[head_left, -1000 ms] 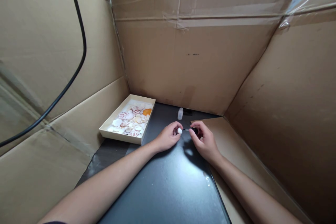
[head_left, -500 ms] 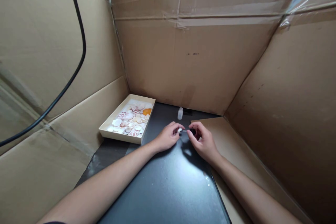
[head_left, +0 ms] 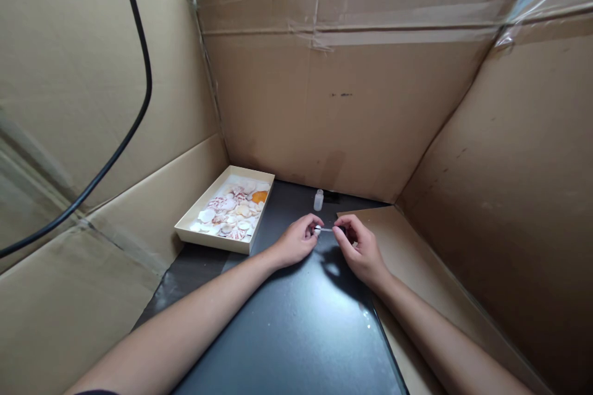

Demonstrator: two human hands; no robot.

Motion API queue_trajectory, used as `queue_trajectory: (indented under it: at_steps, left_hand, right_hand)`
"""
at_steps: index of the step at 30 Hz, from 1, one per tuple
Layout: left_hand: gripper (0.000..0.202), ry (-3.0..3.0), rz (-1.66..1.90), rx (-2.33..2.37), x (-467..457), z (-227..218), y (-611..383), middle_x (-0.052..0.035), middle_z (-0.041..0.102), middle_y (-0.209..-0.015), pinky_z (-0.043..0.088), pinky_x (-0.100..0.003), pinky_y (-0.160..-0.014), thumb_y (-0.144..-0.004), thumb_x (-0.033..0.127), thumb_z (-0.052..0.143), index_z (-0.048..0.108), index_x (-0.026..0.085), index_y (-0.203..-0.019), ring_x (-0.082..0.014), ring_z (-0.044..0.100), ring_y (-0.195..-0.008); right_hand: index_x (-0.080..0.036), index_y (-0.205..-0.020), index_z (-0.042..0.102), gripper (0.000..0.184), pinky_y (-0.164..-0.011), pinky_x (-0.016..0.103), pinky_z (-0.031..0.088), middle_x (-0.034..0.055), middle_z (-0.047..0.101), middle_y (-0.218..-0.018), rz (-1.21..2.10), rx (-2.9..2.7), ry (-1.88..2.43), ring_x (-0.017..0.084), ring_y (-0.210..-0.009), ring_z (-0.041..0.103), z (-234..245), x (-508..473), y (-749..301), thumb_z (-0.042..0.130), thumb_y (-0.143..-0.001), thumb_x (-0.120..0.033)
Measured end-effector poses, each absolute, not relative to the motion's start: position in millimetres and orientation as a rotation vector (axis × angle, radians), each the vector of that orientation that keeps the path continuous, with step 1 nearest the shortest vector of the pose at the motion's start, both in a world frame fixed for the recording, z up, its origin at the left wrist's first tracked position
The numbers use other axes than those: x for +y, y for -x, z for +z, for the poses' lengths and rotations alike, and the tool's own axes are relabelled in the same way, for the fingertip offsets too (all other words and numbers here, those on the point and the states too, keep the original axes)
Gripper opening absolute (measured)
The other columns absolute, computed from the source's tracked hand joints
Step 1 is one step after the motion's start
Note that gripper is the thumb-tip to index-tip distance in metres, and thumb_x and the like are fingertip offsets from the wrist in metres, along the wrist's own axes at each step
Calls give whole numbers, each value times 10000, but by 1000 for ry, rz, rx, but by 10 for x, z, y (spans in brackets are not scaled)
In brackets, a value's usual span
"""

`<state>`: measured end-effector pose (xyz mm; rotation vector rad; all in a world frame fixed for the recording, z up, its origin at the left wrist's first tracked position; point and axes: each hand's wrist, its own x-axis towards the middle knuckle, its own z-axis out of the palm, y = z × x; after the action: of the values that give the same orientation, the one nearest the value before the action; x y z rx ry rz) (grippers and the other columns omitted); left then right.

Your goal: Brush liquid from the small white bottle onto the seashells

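Observation:
My left hand (head_left: 299, 241) is closed in a pinch on a small white piece, probably a shell (head_left: 317, 230). Opposite it, my right hand (head_left: 359, 245) grips a thin pale applicator stick (head_left: 327, 230), whose dark end is mostly covered by the fingers. The stick's far end reaches the white piece and appears to touch it. Behind both hands, a small translucent bottle (head_left: 318, 200) stands upright, uncapped. To the left is a shallow cream box (head_left: 213, 242) of loose seashells (head_left: 231, 207), mostly white, some striped reddish, one orange.
Under my hands is a dark glossy tabletop (head_left: 287, 327). A flat cardboard sheet (head_left: 417, 271) lies along the right. Tall cardboard walls (head_left: 315, 117) enclose the left, back and right. A black cable (head_left: 147, 74) hangs at the upper left.
The stick has shifted left against the white piece, and more of its length shows between my hands. The dark end in my right hand is now more hidden. Box and bottle stay put.

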<state>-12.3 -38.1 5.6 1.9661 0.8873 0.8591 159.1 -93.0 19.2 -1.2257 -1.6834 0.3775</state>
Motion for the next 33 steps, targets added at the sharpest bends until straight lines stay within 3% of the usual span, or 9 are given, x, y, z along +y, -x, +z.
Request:
queue_trajectory:
  at_steps: [5, 13, 21, 33]
  left_hand:
    - [191, -1942, 851, 897, -384, 64, 118, 19, 504, -754, 338, -217, -588, -823, 196, 509, 549, 155, -1005, -96, 410, -630]
    - [217, -1960, 850, 891, -387, 67, 124, 11, 523, -789, 351, -220, -607, -796, 136, 493, 554, 158, -1003, -99, 428, -651]
    - [182, -1895, 859, 885, -398, 67, 120, 41, 459, -751, 321, -207, -563, -798, 227, 558, 478, 176, -953, -81, 380, -610]
    - [176, -1886, 872, 858, -374, 35, 128, 54, 436, -723, 295, -201, -540, -795, 181, 532, 437, 192, -943, -75, 361, -580]
  right_hand:
    - [-193, -892, 548, 126, -569, 239, 384, 5, 548, -758, 320, -1670, 1228, 123, -603, 467, 175, -916, -1600, 523, -886, -317]
    - [-198, -901, 539, 121, -557, 239, 371, -6, 530, -731, 343, -1664, 1233, 121, -591, 453, 168, -901, -1594, 537, -880, -317]
    - [-197, -876, 542, 127, -570, 242, 376, -7, 522, -729, 362, -1644, 1224, 123, -601, 454, 159, -903, -1602, 531, -883, -324]
    - [-197, -891, 530, 147, -553, 241, 363, -19, 509, -706, 485, -1616, 1193, 118, -583, 443, 154, -898, -1600, 524, -893, -344]
